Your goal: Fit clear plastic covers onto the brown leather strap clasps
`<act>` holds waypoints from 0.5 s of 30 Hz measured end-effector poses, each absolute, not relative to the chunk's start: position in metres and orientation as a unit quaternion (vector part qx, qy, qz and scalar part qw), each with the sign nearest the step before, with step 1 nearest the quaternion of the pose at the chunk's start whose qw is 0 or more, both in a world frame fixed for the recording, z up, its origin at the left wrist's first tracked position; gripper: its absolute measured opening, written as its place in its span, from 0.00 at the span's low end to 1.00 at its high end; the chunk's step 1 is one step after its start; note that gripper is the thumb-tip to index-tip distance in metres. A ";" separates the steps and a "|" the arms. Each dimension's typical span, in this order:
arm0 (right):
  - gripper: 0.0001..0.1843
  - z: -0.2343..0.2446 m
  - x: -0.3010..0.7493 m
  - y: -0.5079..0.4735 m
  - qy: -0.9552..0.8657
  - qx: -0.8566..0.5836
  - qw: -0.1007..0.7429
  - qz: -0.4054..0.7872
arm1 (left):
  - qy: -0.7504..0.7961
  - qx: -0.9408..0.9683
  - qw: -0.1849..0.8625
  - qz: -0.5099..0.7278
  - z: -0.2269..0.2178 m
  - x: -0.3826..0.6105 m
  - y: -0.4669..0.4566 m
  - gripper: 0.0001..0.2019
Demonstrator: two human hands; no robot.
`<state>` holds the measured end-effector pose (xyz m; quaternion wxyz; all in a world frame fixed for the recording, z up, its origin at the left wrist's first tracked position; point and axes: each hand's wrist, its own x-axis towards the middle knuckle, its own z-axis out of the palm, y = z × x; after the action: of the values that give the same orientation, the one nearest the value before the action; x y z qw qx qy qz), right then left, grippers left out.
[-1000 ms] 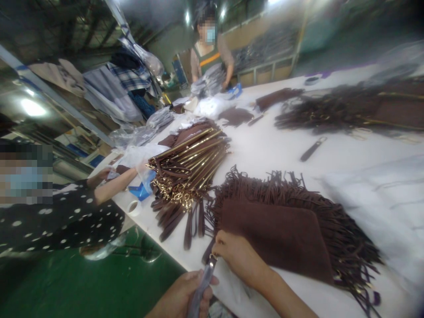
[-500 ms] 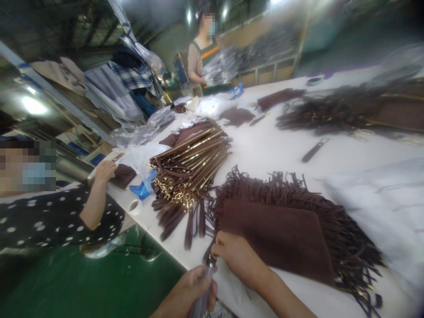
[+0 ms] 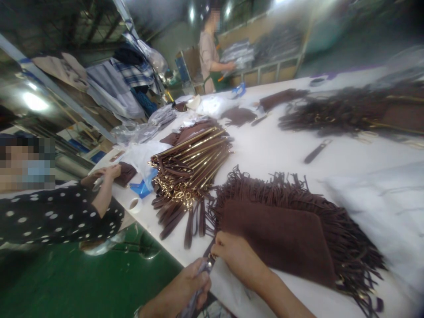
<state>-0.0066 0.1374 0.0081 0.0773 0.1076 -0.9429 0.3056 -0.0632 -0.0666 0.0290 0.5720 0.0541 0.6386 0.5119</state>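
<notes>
My left hand (image 3: 190, 282) is closed round a narrow greyish, strap-like piece with a metal fitting (image 3: 210, 262) at its upper end. Its exact kind is blurred. My right hand (image 3: 232, 251) pinches at a small gold clasp right beside that fitting, near the table's front edge. The fingertips partly hide the clasp. Just beyond my right hand lies a flat dark brown fringed pouch (image 3: 274, 238) on a pile of brown fringe (image 3: 278, 190). To the left is a stack of brown pouches with gold zippers (image 3: 198, 152), their wrist straps (image 3: 188, 229) hanging toward me.
A loose brown strap (image 3: 316, 152) lies on the white table (image 3: 261, 150). White plastic sheeting (image 3: 380, 194) covers the right side. A blue tape dispenser (image 3: 141, 190) and a tape roll (image 3: 134, 204) sit left, near a co-worker in a dotted top (image 3: 62, 212). Another person (image 3: 208, 53) stands behind.
My left hand has tilted and shifted slightly left with the piece; my right hand stays nearly still. The seated co-worker's hands have come together. The standing person has turned and moved right.
</notes>
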 end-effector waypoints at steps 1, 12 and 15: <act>0.06 0.009 -0.007 0.138 -0.943 0.109 0.079 0.306 | 0.641 0.062 0.569 0.511 0.032 -0.065 -0.065 0.30; 0.09 0.006 -0.013 0.138 -0.943 0.086 0.093 0.306 | 0.708 0.167 0.539 0.424 0.059 -0.088 -0.043 0.25; 0.11 0.003 -0.013 0.137 -0.944 0.078 0.082 0.311 | 0.700 0.152 0.553 0.425 0.054 -0.091 -0.041 0.25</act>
<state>-0.0132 0.1368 0.0032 0.0825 0.0782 -0.9436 0.3109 -0.0909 -0.0411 0.0543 0.5533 0.1520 0.7001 0.4249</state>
